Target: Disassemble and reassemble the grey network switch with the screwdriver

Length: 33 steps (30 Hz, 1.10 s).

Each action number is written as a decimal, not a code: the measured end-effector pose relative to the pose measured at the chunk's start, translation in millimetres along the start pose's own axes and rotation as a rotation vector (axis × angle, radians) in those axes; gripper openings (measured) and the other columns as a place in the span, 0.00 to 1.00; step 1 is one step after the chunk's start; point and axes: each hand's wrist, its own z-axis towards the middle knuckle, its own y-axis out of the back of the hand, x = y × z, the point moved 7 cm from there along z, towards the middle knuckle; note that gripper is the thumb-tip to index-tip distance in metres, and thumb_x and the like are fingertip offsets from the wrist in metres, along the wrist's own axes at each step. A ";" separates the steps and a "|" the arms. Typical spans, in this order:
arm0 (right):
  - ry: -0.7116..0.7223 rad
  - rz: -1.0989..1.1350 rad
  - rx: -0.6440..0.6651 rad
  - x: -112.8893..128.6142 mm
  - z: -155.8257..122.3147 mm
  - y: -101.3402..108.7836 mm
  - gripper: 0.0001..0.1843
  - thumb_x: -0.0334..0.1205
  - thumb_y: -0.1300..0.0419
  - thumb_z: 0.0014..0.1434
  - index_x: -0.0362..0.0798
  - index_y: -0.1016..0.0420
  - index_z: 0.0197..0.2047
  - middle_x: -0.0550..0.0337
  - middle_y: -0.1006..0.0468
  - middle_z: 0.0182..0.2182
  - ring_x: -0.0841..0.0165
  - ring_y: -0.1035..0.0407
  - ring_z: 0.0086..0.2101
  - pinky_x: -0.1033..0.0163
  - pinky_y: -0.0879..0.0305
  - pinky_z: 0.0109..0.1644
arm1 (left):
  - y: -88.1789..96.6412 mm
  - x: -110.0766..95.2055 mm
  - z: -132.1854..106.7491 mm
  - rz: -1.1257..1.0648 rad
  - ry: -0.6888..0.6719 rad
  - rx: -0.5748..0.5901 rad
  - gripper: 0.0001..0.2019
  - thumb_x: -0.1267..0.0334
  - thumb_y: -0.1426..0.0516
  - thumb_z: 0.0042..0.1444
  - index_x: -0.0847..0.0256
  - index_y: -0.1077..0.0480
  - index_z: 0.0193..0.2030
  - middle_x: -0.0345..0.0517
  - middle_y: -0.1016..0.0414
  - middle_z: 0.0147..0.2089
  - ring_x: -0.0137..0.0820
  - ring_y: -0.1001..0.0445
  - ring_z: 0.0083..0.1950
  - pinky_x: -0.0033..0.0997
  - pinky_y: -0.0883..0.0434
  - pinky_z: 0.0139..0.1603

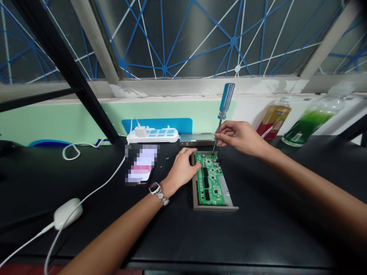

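A green circuit board (pixel 213 179) lies in a shallow grey metal case (pixel 215 208) on the black desk. My left hand (pixel 185 166) grips the case's far left side, its thumb over the board's edge and its other fingers around the outside. Between the fingertips of my right hand (pixel 233 134) is the shaft of a screwdriver (pixel 226 100) with a clear blue handle. The screwdriver stands nearly upright, handle up, with its tip down at the far end of the board. What exactly the tip touches is too small to make out.
Behind the board lies a flat metal cover (pixel 197 139). A white power strip (pixel 160 135) stands by the wall, and a phone (pixel 143 164) lies left, near small screws (pixel 167 157). A white adapter (pixel 68 214) trails cables. Two bottles (pixel 275 116) stand at the right back.
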 end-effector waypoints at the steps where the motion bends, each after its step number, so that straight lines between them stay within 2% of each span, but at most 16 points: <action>1: -0.006 -0.001 -0.022 -0.8 0.2 1.4 0.15 0.49 0.33 0.56 0.48 0.31 0.35 0.56 0.22 0.27 0.61 0.21 0.30 0.57 0.22 0.34 | 0.1 0.1 0.1 -0.002 -0.003 -0.003 0.21 0.69 0.41 0.54 0.64 0.29 0.57 0.54 0.28 0.57 0.44 0.28 0.58 0.49 0.29 0.60; 4: -0.003 -0.010 -0.050 -1.3 0.1 2.5 0.18 0.51 0.32 0.54 0.49 0.31 0.39 0.56 0.20 0.31 0.60 0.21 0.30 0.55 0.21 0.33 | -0.3 1.1 0.4 -0.006 -0.006 -0.006 0.21 0.69 0.41 0.54 0.63 0.29 0.57 0.53 0.28 0.57 0.44 0.28 0.58 0.49 0.29 0.60; 7: 0.005 0.009 -0.004 -1.3 0.1 -2.7 0.18 0.51 0.35 0.58 0.50 0.30 0.46 0.56 0.20 0.33 0.62 0.21 0.30 0.55 0.21 0.34 | -0.8 1.4 0.7 -0.006 -0.007 -0.002 0.21 0.69 0.41 0.54 0.63 0.29 0.56 0.53 0.28 0.56 0.44 0.28 0.57 0.49 0.29 0.61; 12: -0.027 0.023 -0.007 -4.2 0.8 -2.6 0.15 0.49 0.37 0.60 0.49 0.31 0.45 0.57 0.20 0.29 0.62 0.22 0.28 0.55 0.21 0.33 | -0.1 0.5 0.8 -0.008 0.000 -0.004 0.22 0.70 0.41 0.54 0.65 0.29 0.57 0.54 0.28 0.57 0.44 0.28 0.57 0.49 0.30 0.61; 15: -0.021 0.063 0.083 -2.0 0.5 -5.5 0.14 0.46 0.37 0.60 0.49 0.30 0.46 0.55 0.19 0.33 0.62 0.20 0.32 0.54 0.20 0.38 | -0.4 0.4 1.0 -0.007 -0.005 0.000 0.22 0.70 0.41 0.54 0.67 0.29 0.57 0.55 0.28 0.57 0.44 0.28 0.57 0.50 0.30 0.61; 17: -0.013 0.079 0.137 -0.2 -0.2 -7.6 0.12 0.46 0.36 0.60 0.49 0.29 0.43 0.54 0.18 0.34 0.62 0.20 0.33 0.55 0.21 0.40 | -0.8 0.5 1.2 -0.008 -0.009 0.002 0.22 0.70 0.41 0.54 0.67 0.29 0.57 0.55 0.28 0.57 0.44 0.28 0.57 0.50 0.30 0.61; 20: 0.001 -0.006 0.039 0.6 -0.1 -1.5 0.14 0.49 0.35 0.58 0.47 0.28 0.35 0.54 0.19 0.27 0.61 0.21 0.30 0.55 0.21 0.37 | -0.6 0.6 1.2 -0.011 -0.012 -0.001 0.22 0.70 0.41 0.54 0.65 0.29 0.57 0.54 0.28 0.56 0.43 0.27 0.57 0.50 0.30 0.61; 23: 0.005 -0.050 -0.063 0.2 -0.6 3.8 0.17 0.52 0.34 0.57 0.47 0.28 0.38 0.55 0.20 0.26 0.60 0.21 0.29 0.55 0.21 0.32 | -0.4 0.7 0.9 -0.004 -0.002 0.001 0.21 0.69 0.41 0.54 0.64 0.29 0.57 0.54 0.28 0.57 0.43 0.28 0.57 0.49 0.30 0.61; 25: 0.000 -0.006 -0.024 -0.2 -0.5 0.4 0.19 0.51 0.35 0.58 0.47 0.29 0.45 0.53 0.18 0.32 0.61 0.21 0.30 0.56 0.21 0.32 | -0.5 0.5 0.6 -0.002 0.003 0.006 0.22 0.70 0.41 0.54 0.65 0.29 0.57 0.54 0.28 0.57 0.44 0.28 0.57 0.49 0.30 0.61; 27: 0.003 0.053 0.024 0.4 -0.2 -4.0 0.17 0.51 0.37 0.60 0.47 0.29 0.46 0.52 0.18 0.35 0.62 0.21 0.30 0.56 0.20 0.33 | -0.4 0.0 0.3 -0.005 0.004 0.009 0.22 0.70 0.41 0.54 0.67 0.29 0.57 0.55 0.28 0.58 0.44 0.27 0.56 0.49 0.30 0.61; 31: 0.015 0.038 -0.060 0.5 0.9 -1.1 0.17 0.52 0.36 0.59 0.46 0.28 0.38 0.54 0.20 0.27 0.61 0.21 0.27 0.55 0.21 0.33 | 0.1 -0.6 0.0 -0.001 0.007 0.010 0.22 0.69 0.41 0.55 0.67 0.29 0.58 0.56 0.28 0.58 0.44 0.28 0.56 0.49 0.30 0.61; 33: -0.002 0.012 -0.069 -1.8 1.7 0.2 0.18 0.53 0.35 0.58 0.46 0.27 0.40 0.55 0.20 0.24 0.61 0.21 0.27 0.55 0.21 0.33 | 0.4 -0.9 0.3 -0.001 0.004 0.006 0.23 0.70 0.41 0.54 0.67 0.29 0.58 0.56 0.28 0.58 0.44 0.28 0.57 0.49 0.30 0.61</action>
